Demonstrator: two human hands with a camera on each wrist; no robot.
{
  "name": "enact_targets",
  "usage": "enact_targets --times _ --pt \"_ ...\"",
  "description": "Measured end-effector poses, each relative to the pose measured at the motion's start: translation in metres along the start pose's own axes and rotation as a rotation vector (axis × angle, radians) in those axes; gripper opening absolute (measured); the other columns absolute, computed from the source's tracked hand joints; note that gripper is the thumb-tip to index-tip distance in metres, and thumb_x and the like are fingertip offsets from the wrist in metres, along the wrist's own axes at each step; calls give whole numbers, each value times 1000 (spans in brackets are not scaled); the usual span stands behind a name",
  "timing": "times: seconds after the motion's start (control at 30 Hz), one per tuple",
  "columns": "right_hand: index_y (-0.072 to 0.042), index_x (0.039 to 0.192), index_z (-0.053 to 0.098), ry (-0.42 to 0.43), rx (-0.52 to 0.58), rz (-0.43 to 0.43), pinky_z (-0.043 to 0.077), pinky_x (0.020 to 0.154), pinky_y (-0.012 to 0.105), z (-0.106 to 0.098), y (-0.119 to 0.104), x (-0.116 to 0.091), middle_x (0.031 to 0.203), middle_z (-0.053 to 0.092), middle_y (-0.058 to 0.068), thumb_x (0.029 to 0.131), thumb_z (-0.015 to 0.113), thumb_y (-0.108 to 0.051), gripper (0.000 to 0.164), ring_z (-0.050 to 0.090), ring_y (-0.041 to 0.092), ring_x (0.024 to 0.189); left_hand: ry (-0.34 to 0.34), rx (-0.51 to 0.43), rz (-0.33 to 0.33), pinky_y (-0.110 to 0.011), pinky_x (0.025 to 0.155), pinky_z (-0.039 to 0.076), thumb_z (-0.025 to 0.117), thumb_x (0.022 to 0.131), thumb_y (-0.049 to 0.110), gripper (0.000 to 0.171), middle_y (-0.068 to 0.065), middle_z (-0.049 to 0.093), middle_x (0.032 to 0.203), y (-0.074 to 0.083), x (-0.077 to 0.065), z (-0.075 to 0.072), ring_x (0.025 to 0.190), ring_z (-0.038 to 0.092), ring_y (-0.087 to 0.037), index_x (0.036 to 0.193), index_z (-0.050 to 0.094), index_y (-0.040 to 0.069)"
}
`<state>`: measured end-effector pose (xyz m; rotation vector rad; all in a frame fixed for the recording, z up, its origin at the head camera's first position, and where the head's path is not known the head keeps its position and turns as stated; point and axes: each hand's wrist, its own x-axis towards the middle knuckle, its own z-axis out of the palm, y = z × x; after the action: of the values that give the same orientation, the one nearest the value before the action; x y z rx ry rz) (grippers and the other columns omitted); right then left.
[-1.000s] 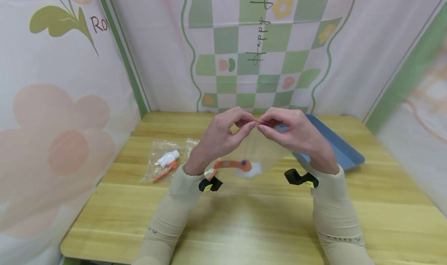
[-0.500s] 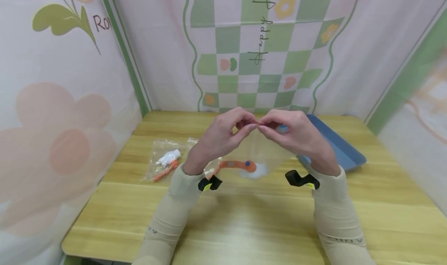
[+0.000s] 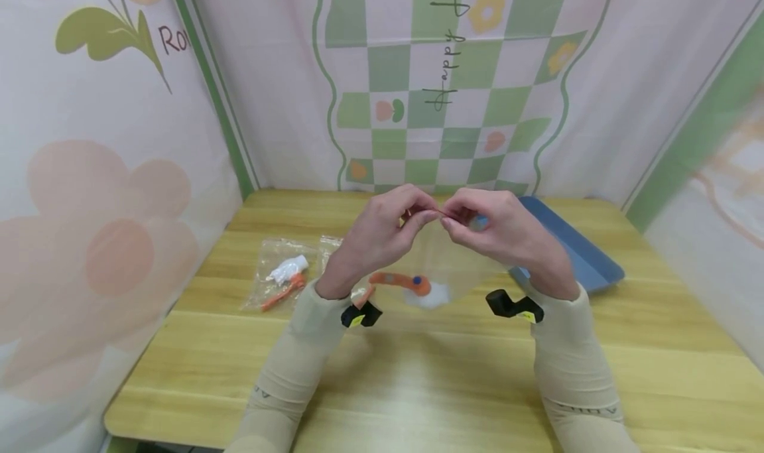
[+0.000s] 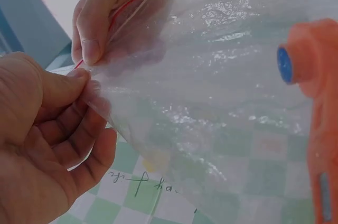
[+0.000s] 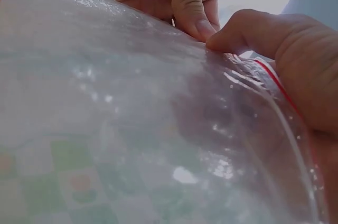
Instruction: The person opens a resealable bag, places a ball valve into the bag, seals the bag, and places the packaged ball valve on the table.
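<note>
Both hands hold up a clear zip bag [image 3: 459, 260] by its red-lined top edge, their fingertips almost meeting. My left hand [image 3: 384, 224] pinches the edge between thumb and fingers at one corner, as the left wrist view shows. Beside it my right hand [image 3: 495, 221] pinches the same red strip with thumb and forefinger. Low in the hanging bag lie an orange curved piece [image 3: 396, 280] with a blue round spot and a white piece [image 3: 431, 296]. In the left wrist view the orange piece [image 4: 322, 102] shows its blue end close up.
On the table's left lies another clear bag [image 3: 256, 294] with a white piece [image 3: 289, 270] and an orange piece [image 3: 283, 292] inside. A blue tray [image 3: 579, 247] stands at the right, partly behind the right forearm. A patterned curtain [image 3: 286, 108] rises behind the table [image 3: 418, 387].
The bag's contents swing slightly right, then back left. Both hands keep their pinch on the red edge, with the fingertips shifting slightly along it.
</note>
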<state>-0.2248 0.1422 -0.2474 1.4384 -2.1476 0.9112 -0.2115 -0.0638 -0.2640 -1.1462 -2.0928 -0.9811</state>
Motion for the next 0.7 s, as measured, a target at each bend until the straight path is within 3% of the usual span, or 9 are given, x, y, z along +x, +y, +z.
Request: enact_targets --times 0.7 --pt "-11 86 65 8 -12 -26 45 63 15 -1 2 -2 78 60 -6 77 69 2 16 54 4 69 42 9 -36 -17 62 42 59 91 14 9 1 58 82 -3 -1 -4 68 48 -6 92 63 7"
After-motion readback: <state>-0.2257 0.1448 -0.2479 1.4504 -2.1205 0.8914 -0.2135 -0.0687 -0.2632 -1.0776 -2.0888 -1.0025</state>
